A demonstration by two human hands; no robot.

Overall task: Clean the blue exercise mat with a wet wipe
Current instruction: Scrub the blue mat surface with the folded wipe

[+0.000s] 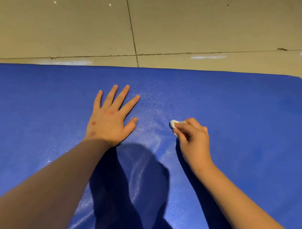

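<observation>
The blue exercise mat (pixel 243 110) fills the lower two thirds of the head view and lies flat on the floor. My left hand (pixel 109 119) rests flat on it with fingers spread straight, palm down. My right hand (pixel 192 137) is to the right of it, fingers curled round a small crumpled white wet wipe (pixel 173 124) that pokes out at its left side and touches the mat. A shiny damp streak runs over the mat between the two hands and down toward me.
Beige floor tiles (pixel 81 32) with dark grout lines lie beyond the mat's far edge. The mat's far right corner (pixel 301 78) is in view. My shadow falls on the mat's lower middle.
</observation>
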